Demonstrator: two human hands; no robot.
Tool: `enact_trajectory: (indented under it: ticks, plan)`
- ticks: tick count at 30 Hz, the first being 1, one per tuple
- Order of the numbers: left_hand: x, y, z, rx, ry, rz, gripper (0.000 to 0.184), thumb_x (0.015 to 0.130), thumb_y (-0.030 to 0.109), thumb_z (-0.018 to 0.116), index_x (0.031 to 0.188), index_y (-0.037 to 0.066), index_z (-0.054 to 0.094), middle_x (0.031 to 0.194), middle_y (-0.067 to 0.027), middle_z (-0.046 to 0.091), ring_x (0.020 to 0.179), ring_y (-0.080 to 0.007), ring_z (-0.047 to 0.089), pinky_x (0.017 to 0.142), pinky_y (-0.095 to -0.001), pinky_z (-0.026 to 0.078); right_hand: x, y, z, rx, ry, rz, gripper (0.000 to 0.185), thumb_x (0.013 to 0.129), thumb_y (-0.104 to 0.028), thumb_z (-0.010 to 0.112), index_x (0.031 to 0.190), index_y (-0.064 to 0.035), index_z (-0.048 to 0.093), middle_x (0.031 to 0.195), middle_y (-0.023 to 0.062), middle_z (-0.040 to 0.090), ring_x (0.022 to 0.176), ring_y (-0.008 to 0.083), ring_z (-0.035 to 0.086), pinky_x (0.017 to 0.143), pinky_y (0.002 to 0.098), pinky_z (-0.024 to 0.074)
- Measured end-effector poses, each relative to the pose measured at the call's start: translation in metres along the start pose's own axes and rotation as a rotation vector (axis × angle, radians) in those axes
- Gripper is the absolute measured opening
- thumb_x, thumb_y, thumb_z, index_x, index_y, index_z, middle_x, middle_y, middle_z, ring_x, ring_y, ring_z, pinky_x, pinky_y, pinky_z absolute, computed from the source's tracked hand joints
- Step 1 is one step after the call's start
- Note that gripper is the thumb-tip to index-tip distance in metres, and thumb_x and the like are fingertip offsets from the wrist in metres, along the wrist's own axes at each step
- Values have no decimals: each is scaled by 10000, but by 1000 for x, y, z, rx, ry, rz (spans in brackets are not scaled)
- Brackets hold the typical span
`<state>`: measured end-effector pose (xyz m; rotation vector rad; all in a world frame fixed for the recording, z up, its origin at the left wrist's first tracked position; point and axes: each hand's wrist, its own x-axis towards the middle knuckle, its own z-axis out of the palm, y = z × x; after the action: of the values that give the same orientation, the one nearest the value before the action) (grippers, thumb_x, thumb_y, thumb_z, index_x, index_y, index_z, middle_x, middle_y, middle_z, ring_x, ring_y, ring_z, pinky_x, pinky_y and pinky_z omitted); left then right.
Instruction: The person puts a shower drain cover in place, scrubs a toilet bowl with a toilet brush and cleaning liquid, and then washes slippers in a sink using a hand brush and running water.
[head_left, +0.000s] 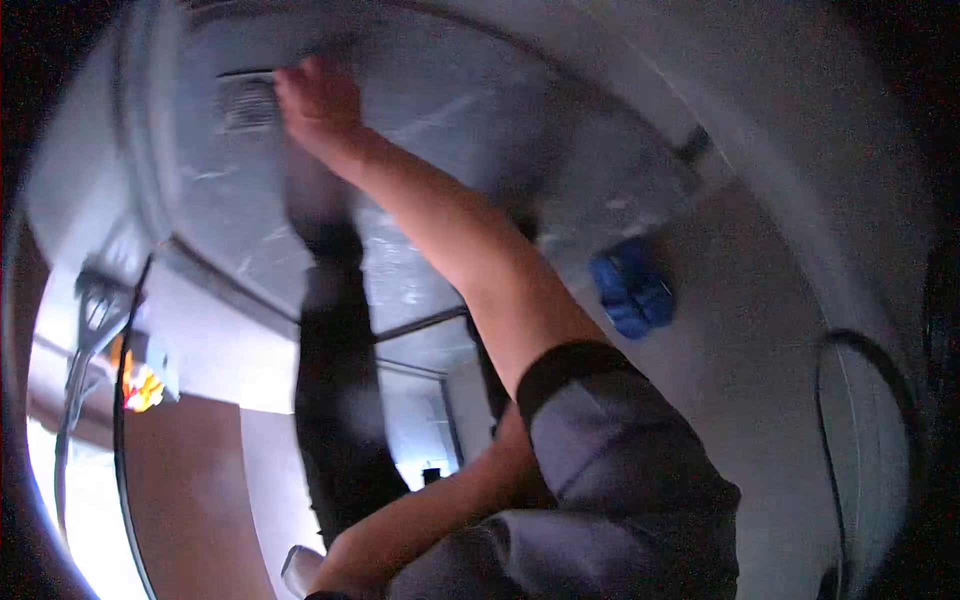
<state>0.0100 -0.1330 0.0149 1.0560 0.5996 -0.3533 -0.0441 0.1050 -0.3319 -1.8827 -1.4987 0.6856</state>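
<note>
My right hand (318, 105) reaches far out over a wet-looking grey floor (450, 130). Its fingers are curled and blurred, so whatever lies between them cannot be made out. Right beside the fingertips is a square, ridged, grate-like patch (248, 104); whether they touch it I cannot tell. Below the hand runs my dark-trousered leg (343, 390). My left forearm (430, 520) crosses low in the view and passes behind the right arm, which hides the left hand.
A blue object (632, 288), perhaps a slipper or bundled cloth, lies at the right. A dark cable or hose (822, 420) hangs near the right wall. At the left are a thin dark-edged panel (122, 400), a grey metal bracket (80, 375) and a bright orange-yellow item (145, 388).
</note>
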Motion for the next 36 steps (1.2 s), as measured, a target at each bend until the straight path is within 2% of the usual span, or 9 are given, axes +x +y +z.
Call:
enact_trajectory:
  ticks: [2,4,10,13,15,18,25,27,36]
  plan:
    - [22,33,-56,-848,-32,-476,306,933,173,468,1198,49,558,1232,-155,585,1174,-318,534,985,-444,421,-23,35,-61,12,-66,107,176,825,-147,646,996,-107,658,796,101,632,732,273,634,641,414,511]
    - [23,52,-63,88,-246,-195,233,845,104,548,1052,8,593,1048,-158,638,1008,-327,614,846,-450,485,-66,88,-128,142,23,222,174,825,-148,662,993,-108,682,822,85,665,751,240,648,669,384,519]
    - [33,28,-1,135,-529,-80,349,871,175,540,1187,26,546,1181,-164,580,1167,-322,529,907,-480,462,-188,316,-337,255,239,1060,336,944,-328,562,781,-65,692,716,22,643,664,157,571,648,337,458]
    - [1,8,37,285,-549,87,423,894,245,525,1277,67,502,1323,-160,499,1296,-307,422,971,-543,396,-288,569,-431,500,398,1052,363,950,-344,488,1120,-54,624,979,98,621,922,255,582,783,418,451]
    - [-16,31,21,412,-401,221,473,898,302,519,1322,96,473,1394,-152,443,1357,-303,349,1011,-585,334,-248,476,-476,19,214,1174,450,941,-313,500,1322,-77,471,1247,150,531,1111,263,514,919,435,410]
    - [-8,41,8,476,-527,139,489,901,319,506,1340,109,460,1405,-152,434,1359,-307,348,1031,-590,302,-259,546,-488,163,219,872,472,946,-328,473,1351,-89,426,1352,166,461,1200,286,454,1017,425,351]
    - [4,49,4,458,-568,15,492,903,321,498,1346,113,455,1410,-151,429,1360,-306,349,1041,-589,288,-180,499,-392,-416,-283,184,500,995,-384,383,1389,-76,411,1365,147,482,1302,326,413,1064,429,329]
    - [7,50,3,470,-559,1,493,903,322,496,1348,114,454,1412,-151,428,1360,-306,349,1043,-589,284,-191,382,-375,-341,-354,76,491,992,-361,390,1388,-71,413,1368,162,475,1297,337,416,1066,434,330]
    - [8,51,2,484,-570,-31,497,906,325,487,1356,118,447,1419,-150,422,1361,-306,349,1055,-589,266,-183,401,-413,-521,-280,420,454,979,-259,420,1382,-50,421,1381,229,444,1274,386,430,1074,457,336]
